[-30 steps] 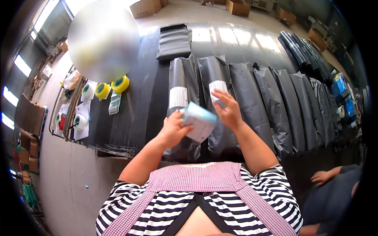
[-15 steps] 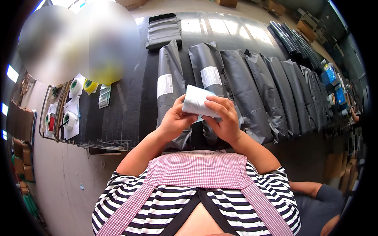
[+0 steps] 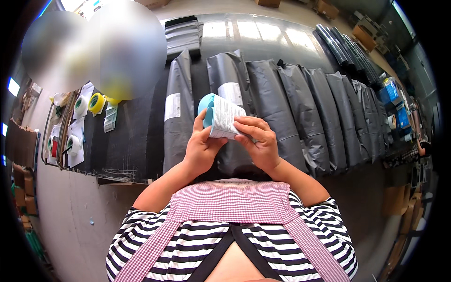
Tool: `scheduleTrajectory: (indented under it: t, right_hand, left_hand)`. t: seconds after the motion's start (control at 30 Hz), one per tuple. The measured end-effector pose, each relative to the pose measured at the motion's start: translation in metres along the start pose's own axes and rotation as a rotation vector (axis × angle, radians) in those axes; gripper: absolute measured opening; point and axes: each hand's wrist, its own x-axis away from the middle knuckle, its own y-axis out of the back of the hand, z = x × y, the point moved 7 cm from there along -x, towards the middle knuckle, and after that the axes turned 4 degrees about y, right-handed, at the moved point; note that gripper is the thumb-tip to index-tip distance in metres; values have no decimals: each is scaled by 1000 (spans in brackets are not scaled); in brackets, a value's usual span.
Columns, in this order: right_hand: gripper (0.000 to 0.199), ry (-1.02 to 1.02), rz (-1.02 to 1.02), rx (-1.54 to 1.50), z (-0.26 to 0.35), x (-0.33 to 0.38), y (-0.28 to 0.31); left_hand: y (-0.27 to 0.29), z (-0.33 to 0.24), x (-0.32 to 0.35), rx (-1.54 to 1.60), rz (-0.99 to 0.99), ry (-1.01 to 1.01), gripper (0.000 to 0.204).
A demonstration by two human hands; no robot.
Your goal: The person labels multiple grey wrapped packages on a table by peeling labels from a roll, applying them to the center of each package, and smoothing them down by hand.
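A curled strip of white labels on light-blue backing [image 3: 220,114] is held up in front of my chest by both hands. My left hand [image 3: 199,148] grips its left edge with thumb and fingers. My right hand [image 3: 257,141] pinches its lower right part, fingertips on the white face. Beneath them lies a row of long grey plastic mailer bags [image 3: 277,98] on a dark table; two of the bags carry a white label [image 3: 172,106].
Rolls of tape [image 3: 96,102] and small papers lie at the table's left end beside a tray [image 3: 58,141]. A stack of flat grey bags [image 3: 182,33] sits at the far end. Cardboard boxes [image 3: 361,35] and blue packs [image 3: 392,91] stand to the right.
My right hand has come back from a bag onto the label strip. The strip now sits in both hands, closer to my chest and more upright.
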Motion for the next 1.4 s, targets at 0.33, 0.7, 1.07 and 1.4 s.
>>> scheduleTrajectory:
  t: [0.33, 0.7, 1.07, 1.4]
  right_hand:
    - [19, -700, 275, -558, -129, -4, 85]
    - [33, 108, 387, -134, -202, -8, 161]
    - [42, 42, 539, 55, -230, 28, 142]
    - [54, -269, 748, 500, -233, 14, 95]
  left_hand:
    - [-76, 4, -21, -110, 6, 164, 29]
    - [-88, 42, 25, 347, -273, 348, 29]
    - [-97, 35, 38, 311, -311, 334, 27]
    - [-114, 29, 13, 391, -217, 350, 26]
